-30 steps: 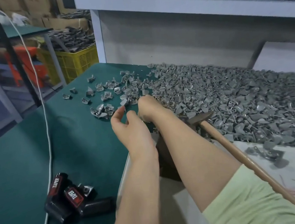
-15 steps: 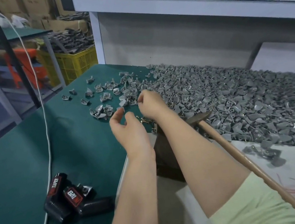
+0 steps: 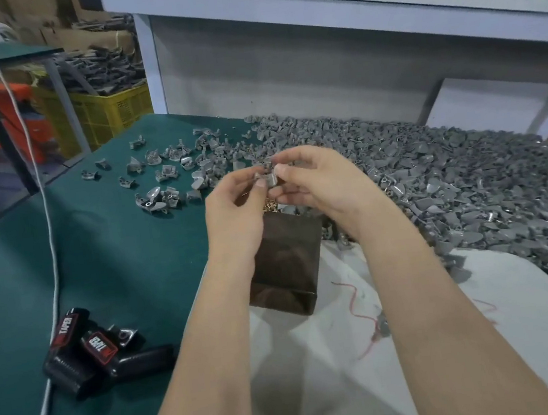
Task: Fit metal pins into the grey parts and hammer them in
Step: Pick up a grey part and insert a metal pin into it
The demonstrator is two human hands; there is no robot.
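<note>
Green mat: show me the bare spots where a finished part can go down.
Widest bare patch of the green mat: between the white cable, the scattered grey parts, the dark block and the black TAPER-labelled items. The white cloth near the front edge is also bare, left of the red thread. Crowded: the grey parts pile on the right.

Small grey part (image 3: pixel 267 178) pinched between left hand (image 3: pixel 235 212) and right hand (image 3: pixel 319 182); heap of grey parts (image 3: pixel 452 182) to their right, scattered grey parts (image 3: pixel 165 174) beyond-left, brass pins (image 3: pixel 270 205) just beneath.
</note>
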